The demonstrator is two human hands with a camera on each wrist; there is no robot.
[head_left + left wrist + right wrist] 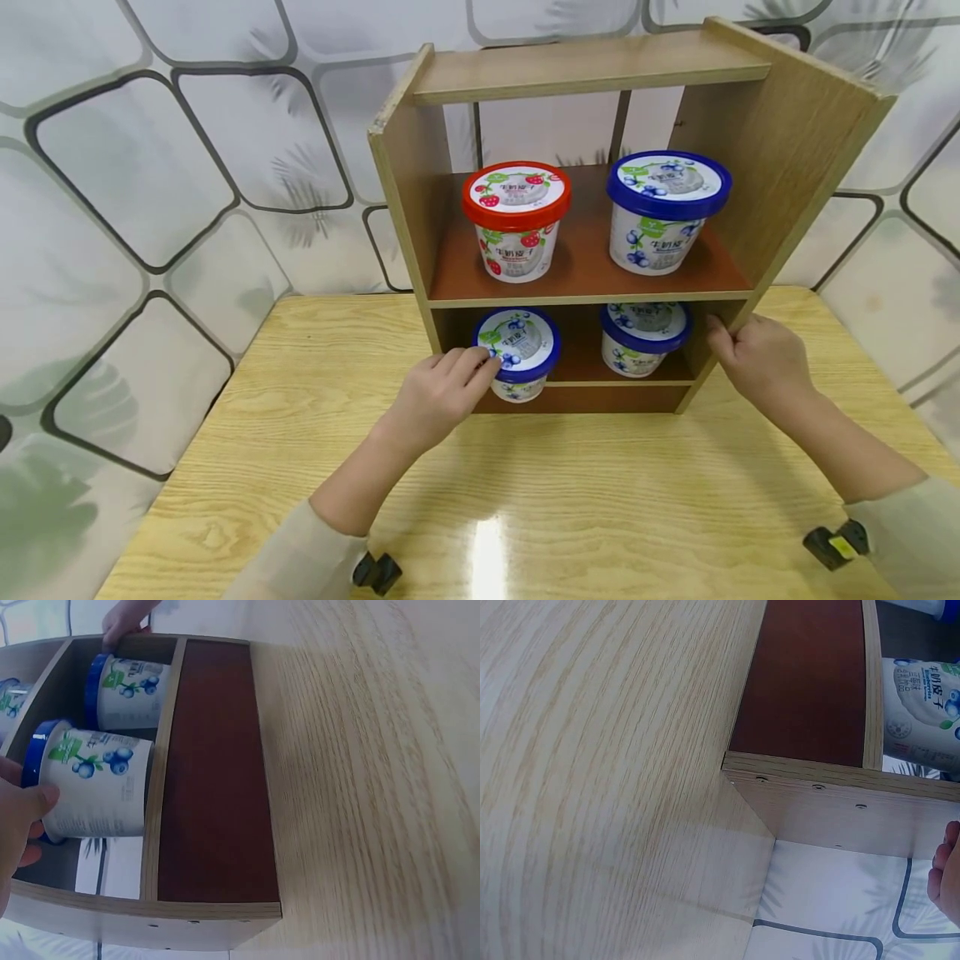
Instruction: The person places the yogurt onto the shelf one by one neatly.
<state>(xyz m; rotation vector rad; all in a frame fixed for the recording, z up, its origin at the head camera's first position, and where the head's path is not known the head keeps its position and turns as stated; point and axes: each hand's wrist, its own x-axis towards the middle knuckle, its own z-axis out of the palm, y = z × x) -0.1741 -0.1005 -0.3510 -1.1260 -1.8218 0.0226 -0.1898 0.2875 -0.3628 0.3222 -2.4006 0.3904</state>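
My left hand (442,396) grips a blue-lidded blueberry tub (528,342) at the lower left of a small wooden shelf unit (592,296). In the left wrist view the thumb lies on the tub's side close to its lid, with other fingers at the lid's far edge. At the unit's right side panel (810,142), my right hand (768,358) holds the front edge, its thumb on the inner face and the other fingers outside. Beside that thumb, a second blueberry tub (637,337) stands on the lower shelf.
On the upper shelf stand a red-lidded strawberry tub (517,225) and another blueberry tub (660,212). The unit rests on a light wood-grain table (585,500), near a patterned wall covering (225,142) behind it. Both sleeves carry small black devices at the wrists.
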